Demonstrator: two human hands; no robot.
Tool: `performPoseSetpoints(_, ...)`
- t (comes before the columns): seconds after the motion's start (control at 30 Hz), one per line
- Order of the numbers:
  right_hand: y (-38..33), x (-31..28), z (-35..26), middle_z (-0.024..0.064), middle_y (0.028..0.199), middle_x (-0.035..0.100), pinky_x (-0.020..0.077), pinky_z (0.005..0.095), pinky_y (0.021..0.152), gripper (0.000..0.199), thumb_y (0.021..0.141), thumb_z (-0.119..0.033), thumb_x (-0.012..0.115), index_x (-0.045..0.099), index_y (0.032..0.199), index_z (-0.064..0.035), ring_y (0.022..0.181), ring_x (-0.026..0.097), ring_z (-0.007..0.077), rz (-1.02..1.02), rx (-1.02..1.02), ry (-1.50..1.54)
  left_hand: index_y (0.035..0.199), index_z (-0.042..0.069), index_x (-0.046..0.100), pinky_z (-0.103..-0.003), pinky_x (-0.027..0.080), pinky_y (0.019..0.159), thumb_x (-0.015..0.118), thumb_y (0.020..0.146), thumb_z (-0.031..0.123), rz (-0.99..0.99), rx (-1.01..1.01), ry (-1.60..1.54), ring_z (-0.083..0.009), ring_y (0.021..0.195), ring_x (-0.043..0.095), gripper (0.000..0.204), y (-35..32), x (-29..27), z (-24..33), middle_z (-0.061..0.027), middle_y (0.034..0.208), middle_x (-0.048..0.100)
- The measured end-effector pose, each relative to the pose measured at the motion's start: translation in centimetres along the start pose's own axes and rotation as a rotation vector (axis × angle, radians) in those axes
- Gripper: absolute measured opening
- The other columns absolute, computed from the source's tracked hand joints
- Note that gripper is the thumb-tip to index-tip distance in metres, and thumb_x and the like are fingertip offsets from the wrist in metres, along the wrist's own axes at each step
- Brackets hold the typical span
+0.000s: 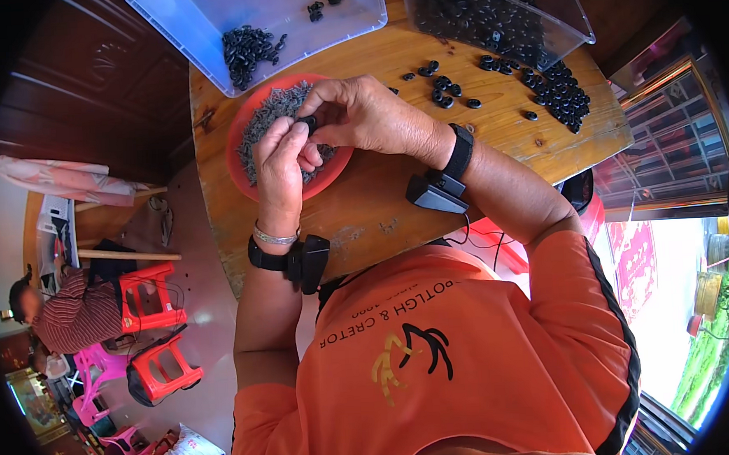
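Over a red bowl (235, 156) full of small grey pieces (273, 117), my two hands meet at one small black part (310, 124). My left hand (282, 153) pinches it from the near left side, thumb on top. From the right, the thumb and bent fingers of my right hand (363, 116) close on the same part. Its exact shape is mostly covered by my fingers. Loose round black parts (444, 91) lie on the wooden table to the right of my right hand.
Beyond the bowl, a clear plastic bin (322, 44) holds a heap of black parts. Another clear bin (565, 40), with many dark parts, stands at the back right, a pile of black parts (564, 97) before it. Red stools (150, 296) and a seated person (76, 304) are off left.
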State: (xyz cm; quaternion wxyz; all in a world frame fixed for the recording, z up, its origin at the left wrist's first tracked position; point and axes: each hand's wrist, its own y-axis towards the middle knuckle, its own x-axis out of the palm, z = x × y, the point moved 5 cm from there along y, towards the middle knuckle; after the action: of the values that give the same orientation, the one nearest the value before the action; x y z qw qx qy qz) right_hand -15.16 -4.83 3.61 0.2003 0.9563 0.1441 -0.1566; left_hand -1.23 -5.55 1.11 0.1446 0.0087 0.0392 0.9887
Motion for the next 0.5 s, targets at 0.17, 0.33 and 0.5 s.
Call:
performPoseSetpoints(0.17, -0.2, 0.3, -0.4, 0.0054, 0.082, 0.065, 0.0507, 0.0273, 0.071, 0.025, 0.074, -0.007, 0.072, 0.062, 0.097, -0.0043, 0.077, 0.063, 0.0147, 0.050, -0.065, -0.146, 0.077, 0.004, 0.057, -0.018, 0.035, 0.046, 0.051, 0.090, 0.018, 0.060, -0.019, -0.021, -0.0046, 0.050, 0.046, 0.020, -0.2, 0.3, -0.1, 0.0012, 0.059, 0.052)
performPoseSetpoints(0.33, -0.4, 0.4, -1.3, 0.0117, 0.087, 0.064, 0.0513, 0.0339, 0.071, 0.028, 0.072, -0.008, 0.070, 0.062, 0.098, -0.0033, 0.081, 0.063, 0.0278, 0.099, -0.263, -0.368, 0.079, 0.002, 0.058, -0.018, 0.037, 0.047, 0.049, 0.091, 0.019, 0.037, -0.024, -0.043, -0.0053, 0.052, 0.049, 0.022, -0.2, 0.2, 0.1, 0.0004, 0.061, 0.054)
performPoseSetpoints(0.5, -0.5, 0.3, -2.0, 0.0124, 0.087, 0.063, 0.0511, 0.0364, 0.071, 0.026, 0.074, -0.008, 0.068, 0.062, 0.098, -0.0040, 0.081, 0.063, 0.0301, 0.102, -0.317, -0.379, 0.082, 0.001, 0.060, -0.019, 0.040, 0.049, 0.048, 0.091, 0.020, 0.030, 0.029, -0.054, -0.0072, 0.055, 0.052, 0.024, 0.0, -0.1, 0.3, -0.0016, 0.063, 0.056)
